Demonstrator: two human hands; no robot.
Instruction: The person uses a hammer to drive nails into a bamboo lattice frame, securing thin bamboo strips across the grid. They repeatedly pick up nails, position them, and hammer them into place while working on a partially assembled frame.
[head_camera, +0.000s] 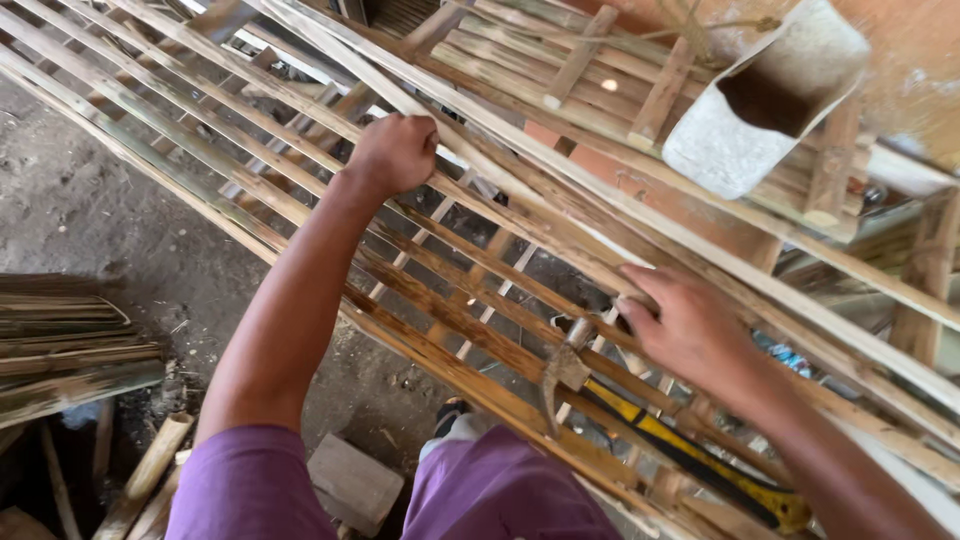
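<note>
One person's two hands work on a bamboo slat lattice (480, 300). The left hand (395, 150) is a closed fist gripping a long bamboo strip (520, 205) that lies across the lattice. The right hand (690, 330), fingers loosely spread, rests on the slats and holds nothing. One claw hammer (620, 405) with a yellow-and-black handle lies just beside it. One grey tube-like container (760, 100) hangs above.

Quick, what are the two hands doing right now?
Left hand: closed, gripping a bamboo slat of the frame.
Right hand: open, fingers resting on a slat, holding nothing; the hammer lies beside it.
</note>
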